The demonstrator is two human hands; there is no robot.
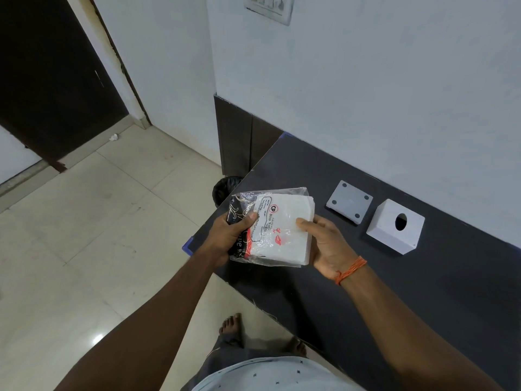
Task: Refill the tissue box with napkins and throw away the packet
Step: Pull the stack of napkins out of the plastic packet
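I hold a clear plastic packet (277,221) of white napkins, printed in black and red, above the left end of the dark counter (324,292). My left hand (231,238) grips its printed left end. My right hand (324,244) holds its right side, thumb on top. The white tissue box (394,225) stands on the counter to the right, its round hole facing up toward me. Its flat grey base plate (349,201) lies apart, just left of the box.
A black bin (225,187) with a dark liner stands on the tiled floor beyond the counter's left edge, mostly hidden. A white wall runs behind the counter. A dark door is at far left. My bare feet (234,325) show below.
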